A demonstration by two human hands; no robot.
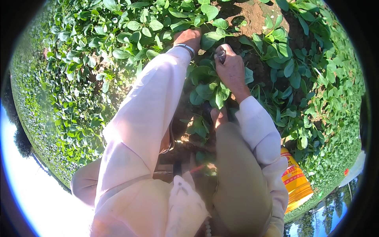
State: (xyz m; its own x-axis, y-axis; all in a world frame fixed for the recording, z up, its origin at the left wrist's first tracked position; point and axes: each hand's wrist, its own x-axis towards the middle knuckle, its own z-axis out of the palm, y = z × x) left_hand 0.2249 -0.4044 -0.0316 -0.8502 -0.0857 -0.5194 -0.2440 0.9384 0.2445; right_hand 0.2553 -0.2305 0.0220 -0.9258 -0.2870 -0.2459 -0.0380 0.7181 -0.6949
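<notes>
Low in the leafy green plants (205, 85), both of my arms reach forward in pale sleeves. My left hand (188, 38), with a silver bracelet on the wrist, pushes in among the leaves; its fingers are hidden by foliage. Just right of it, my right hand (231, 67) is closed around a tool handle (221, 57) with a dark, rounded end. The working end of that tool is out of sight. Broad leaves surround both hands, and a leafy plant (213, 93) stands below and between my wrists.
Bare brown soil (252, 17) shows beyond my right hand. Dense greens (75, 79) spread on the left, and more plants (284, 59) grow on the right. A yellow bucket (296, 181) with red markings stands beside my right arm. My bent knee (237, 166) is under it.
</notes>
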